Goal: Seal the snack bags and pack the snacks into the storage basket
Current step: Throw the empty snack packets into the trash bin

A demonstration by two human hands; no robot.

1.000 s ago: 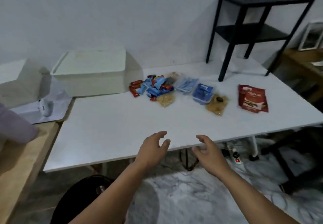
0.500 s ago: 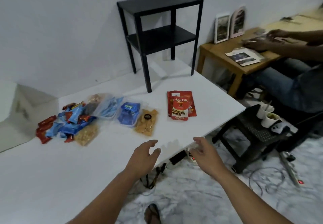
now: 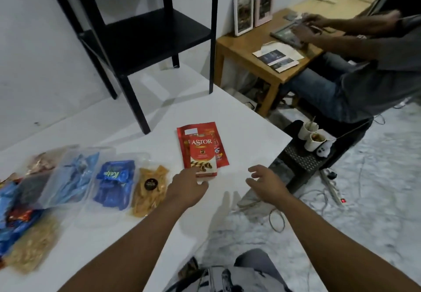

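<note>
A red Astor snack pouch (image 3: 201,149) lies on the white table (image 3: 241,130), on top of another red pouch (image 3: 219,152). My left hand (image 3: 188,188) reaches its lower edge, fingertips touching or just over it, with nothing gripped. My right hand (image 3: 266,183) hovers open to the right, near the table's edge. Left of the pouches lie a clear bag of yellow chips (image 3: 149,189), a bag of blue-wrapped snacks (image 3: 115,182), another clear bag with light blue packs (image 3: 73,175) and a pile of small wrapped snacks (image 3: 16,207). The storage basket is out of view.
A black two-shelf stand (image 3: 145,29) occupies the table's far corner. Right of the table sits a person at a wooden desk (image 3: 250,48). Below the table edge a black stool (image 3: 305,155) holds two cups. Cables and a power strip (image 3: 331,187) lie on the marble floor.
The view has swung right and closer, so the white basket has left the frame. Both hands have moved forward over the table, the left one up to the Astor pouch.
</note>
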